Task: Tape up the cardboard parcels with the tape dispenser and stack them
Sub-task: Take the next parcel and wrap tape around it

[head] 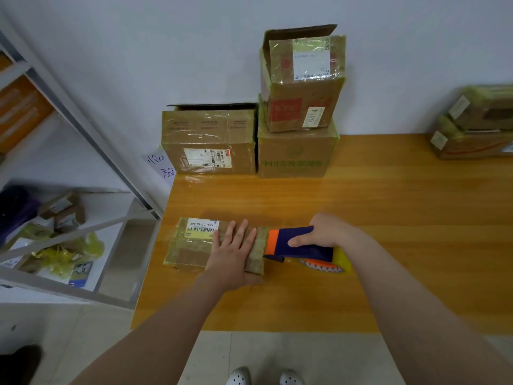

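Two grips: left grip [234, 255] flat on parcel [191, 245]; right grip [323, 232] tight round dispenser [302, 250], nose leftward.

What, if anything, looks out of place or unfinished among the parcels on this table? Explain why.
Two things. The small box stacked on the green-printed box has a flap standing up, unsealed. The wide box to their left also shows a raised flap along its back edge.
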